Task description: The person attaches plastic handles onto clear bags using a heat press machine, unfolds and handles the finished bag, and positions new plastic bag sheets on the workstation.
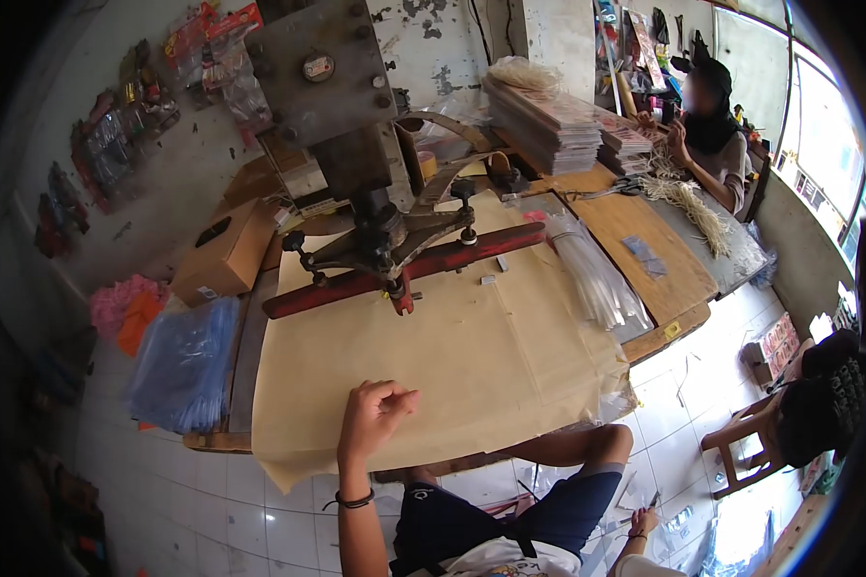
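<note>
My left hand point(380, 415) hangs over the front part of the brown sheet point(433, 346) that covers the table. Its fingers are curled in, and nothing shows in them. Low on the right, beside my knee, my right hand point(644, 522) is closed around a small dark-tipped thing point(655, 500) too small to name. Above the sheet stands a press machine point(375, 226) with a long red bar point(452, 260) across it. A small grey piece point(488, 281) lies on the sheet near the bar.
Clear plastic sleeves point(597, 274) lie at the table's right; bluish plastic bags point(185, 365) and a cardboard box point(223, 252) are at the left. Stacked printed packs point(547, 120) stand behind. A co-worker point(717, 125) sits at the far right table. A wooden stool point(746, 442) stands right.
</note>
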The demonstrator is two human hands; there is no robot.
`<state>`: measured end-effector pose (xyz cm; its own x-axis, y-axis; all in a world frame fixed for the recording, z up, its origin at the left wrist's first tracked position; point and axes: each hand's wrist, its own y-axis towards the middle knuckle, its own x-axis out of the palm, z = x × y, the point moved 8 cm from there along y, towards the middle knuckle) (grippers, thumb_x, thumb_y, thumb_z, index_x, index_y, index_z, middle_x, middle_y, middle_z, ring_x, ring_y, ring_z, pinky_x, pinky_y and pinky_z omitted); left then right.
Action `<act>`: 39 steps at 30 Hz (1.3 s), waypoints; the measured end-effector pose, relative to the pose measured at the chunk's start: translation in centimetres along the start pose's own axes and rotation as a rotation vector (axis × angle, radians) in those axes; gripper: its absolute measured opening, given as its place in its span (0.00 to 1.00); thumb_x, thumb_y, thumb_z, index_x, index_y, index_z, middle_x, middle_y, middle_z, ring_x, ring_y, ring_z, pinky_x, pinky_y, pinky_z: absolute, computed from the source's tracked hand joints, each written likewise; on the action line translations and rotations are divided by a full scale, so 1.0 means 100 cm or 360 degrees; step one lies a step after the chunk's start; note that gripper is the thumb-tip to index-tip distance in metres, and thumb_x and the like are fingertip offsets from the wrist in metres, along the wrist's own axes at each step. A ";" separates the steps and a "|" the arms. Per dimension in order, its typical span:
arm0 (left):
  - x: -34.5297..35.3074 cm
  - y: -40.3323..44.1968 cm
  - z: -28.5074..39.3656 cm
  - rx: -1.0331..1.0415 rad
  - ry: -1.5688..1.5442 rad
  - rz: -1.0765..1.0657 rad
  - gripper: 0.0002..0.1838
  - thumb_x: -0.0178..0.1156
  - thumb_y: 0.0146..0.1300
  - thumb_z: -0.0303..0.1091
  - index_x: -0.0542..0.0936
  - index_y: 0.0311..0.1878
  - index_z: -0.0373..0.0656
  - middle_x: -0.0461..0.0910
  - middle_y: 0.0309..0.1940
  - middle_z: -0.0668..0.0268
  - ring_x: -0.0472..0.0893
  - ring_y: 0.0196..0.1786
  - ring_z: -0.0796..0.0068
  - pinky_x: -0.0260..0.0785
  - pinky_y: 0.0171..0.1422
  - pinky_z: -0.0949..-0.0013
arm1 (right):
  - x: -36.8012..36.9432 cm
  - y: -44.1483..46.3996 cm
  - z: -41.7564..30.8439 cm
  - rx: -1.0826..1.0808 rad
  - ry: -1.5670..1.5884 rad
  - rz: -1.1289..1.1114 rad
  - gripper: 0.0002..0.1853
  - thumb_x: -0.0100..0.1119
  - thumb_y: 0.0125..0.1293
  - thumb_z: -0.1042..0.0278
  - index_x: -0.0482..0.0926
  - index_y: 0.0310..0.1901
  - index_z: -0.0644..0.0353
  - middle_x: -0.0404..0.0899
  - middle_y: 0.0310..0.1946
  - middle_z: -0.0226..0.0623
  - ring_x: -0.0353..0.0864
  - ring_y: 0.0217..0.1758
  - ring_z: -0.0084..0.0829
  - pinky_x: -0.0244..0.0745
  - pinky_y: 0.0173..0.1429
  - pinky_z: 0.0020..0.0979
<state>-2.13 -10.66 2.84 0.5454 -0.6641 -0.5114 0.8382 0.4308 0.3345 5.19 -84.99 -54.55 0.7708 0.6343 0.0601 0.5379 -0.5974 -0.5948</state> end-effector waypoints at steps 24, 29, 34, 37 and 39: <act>0.001 -0.001 0.006 0.0020 0.0100 -0.0017 0.13 0.69 0.66 0.35 0.84 0.30 0.35 0.84 0.22 0.66 0.81 0.26 0.80 0.71 0.35 0.74 | 0.025 -0.058 0.098 0.0718 -0.1339 -0.0708 0.15 0.53 0.71 0.61 0.74 0.55 0.58 0.77 0.49 0.41 0.79 0.47 0.41 0.76 0.46 0.45; -0.002 -0.001 0.007 -0.0057 -0.0032 0.0001 0.13 0.69 0.66 0.35 0.84 0.29 0.35 0.83 0.22 0.65 0.82 0.27 0.80 0.71 0.35 0.74 | 0.025 -0.146 0.102 0.1186 -0.2042 -0.0964 0.04 0.58 0.67 0.70 0.80 0.40 0.59 0.79 0.33 0.37 0.76 0.35 0.37 0.71 0.36 0.38; -0.001 0.001 0.005 -0.0075 -0.0063 -0.0077 0.12 0.68 0.67 0.34 0.83 0.32 0.34 0.84 0.24 0.65 0.82 0.27 0.79 0.73 0.36 0.74 | 0.125 -0.170 0.072 0.0510 -0.1840 -0.1275 0.05 0.58 0.67 0.69 0.80 0.41 0.59 0.79 0.34 0.37 0.77 0.36 0.37 0.72 0.37 0.38; -0.004 -0.005 0.001 -0.0146 -0.0432 0.0063 0.08 0.69 0.65 0.31 0.83 0.37 0.35 0.85 0.29 0.64 0.83 0.32 0.78 0.75 0.42 0.73 | 0.185 -0.203 0.037 0.0113 -0.1695 -0.1433 0.05 0.58 0.68 0.69 0.80 0.41 0.59 0.79 0.34 0.38 0.77 0.36 0.37 0.72 0.38 0.38; -0.029 -0.011 0.022 0.0110 -0.0180 0.0272 0.07 0.69 0.64 0.29 0.84 0.40 0.36 0.86 0.32 0.64 0.85 0.35 0.76 0.75 0.46 0.72 | 0.228 -0.235 0.012 -0.0144 -0.1620 -0.1563 0.05 0.58 0.68 0.69 0.81 0.41 0.59 0.80 0.34 0.38 0.77 0.36 0.37 0.72 0.38 0.38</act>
<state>-4.64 -10.59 5.68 0.6726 -0.6511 -0.3517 0.7293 0.5027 0.4641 9.72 -55.89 -40.17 -0.4819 0.8518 -0.2052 0.7527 0.2826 -0.5946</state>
